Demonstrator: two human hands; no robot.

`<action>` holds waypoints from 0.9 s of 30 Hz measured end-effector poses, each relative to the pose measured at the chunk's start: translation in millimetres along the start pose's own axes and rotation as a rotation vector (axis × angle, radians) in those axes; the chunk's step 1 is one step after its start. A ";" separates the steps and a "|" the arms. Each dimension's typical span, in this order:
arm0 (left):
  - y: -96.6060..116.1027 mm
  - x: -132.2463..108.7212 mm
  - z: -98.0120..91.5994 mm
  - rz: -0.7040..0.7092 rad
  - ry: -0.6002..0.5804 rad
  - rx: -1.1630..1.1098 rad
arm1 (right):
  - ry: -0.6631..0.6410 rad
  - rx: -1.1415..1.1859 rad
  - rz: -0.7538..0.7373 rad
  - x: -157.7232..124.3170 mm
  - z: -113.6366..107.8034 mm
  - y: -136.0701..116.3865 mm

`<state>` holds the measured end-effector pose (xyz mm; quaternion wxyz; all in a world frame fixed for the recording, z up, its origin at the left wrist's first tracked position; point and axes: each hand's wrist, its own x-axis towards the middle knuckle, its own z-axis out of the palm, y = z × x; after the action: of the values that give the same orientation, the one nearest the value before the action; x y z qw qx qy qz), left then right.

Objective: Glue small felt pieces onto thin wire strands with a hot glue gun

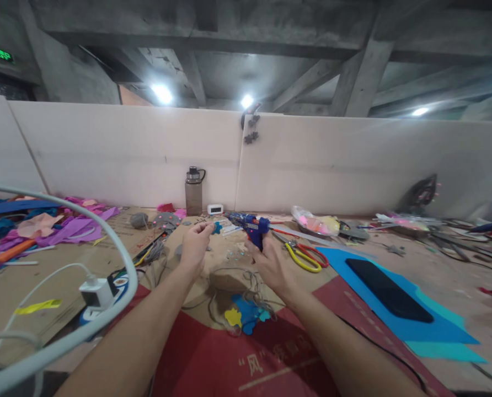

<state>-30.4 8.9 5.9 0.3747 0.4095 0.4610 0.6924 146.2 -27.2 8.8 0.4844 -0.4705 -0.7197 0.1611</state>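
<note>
Cardboard (200, 358), red and flat, lies nearest, with blue and yellow cut-outs (246, 314) and tangled thin cord (252, 282) above it. Farther, the left hand (197, 242) pinches a small blue flower-shaped piece (217, 227) by its fingertips. The right hand (273, 264) wraps around a blue plastic glue gun (257, 229), just beside this piece. Behind stand a translucent bottle (193, 196), smooth white panels (126, 149) and grey concrete beams (271, 47).

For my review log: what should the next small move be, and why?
Probably bring the glue gun to the small blue flower: the right grip holds the gun, front end toward the flower, which the left grip pinches.
</note>
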 end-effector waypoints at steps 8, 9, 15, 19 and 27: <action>3.4 -0.5 -0.7 -0.041 -0.040 -0.034 | -0.030 -0.048 -0.078 -0.7 1.5 -6.0; 4.0 -0.9 -0.4 -0.043 -0.043 -0.035 | -0.045 -0.053 -0.066 -0.4 1.8 -6.8; 5.8 -2.1 0.9 -0.042 -0.047 -0.035 | -0.072 -0.081 -0.067 0.1 2.2 -7.0; 5.3 -2.3 1.1 -0.012 -0.037 -0.010 | -0.071 -0.090 -0.089 -0.7 3.8 -3.4; 3.6 -3.3 0.8 0.054 -0.070 0.040 | 0.015 -0.062 -0.050 3.7 1.2 2.4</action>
<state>-28.9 5.1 8.7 0.3635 0.4530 0.4501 0.6783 146.2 -22.6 8.6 0.4788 -0.4683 -0.7323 0.1232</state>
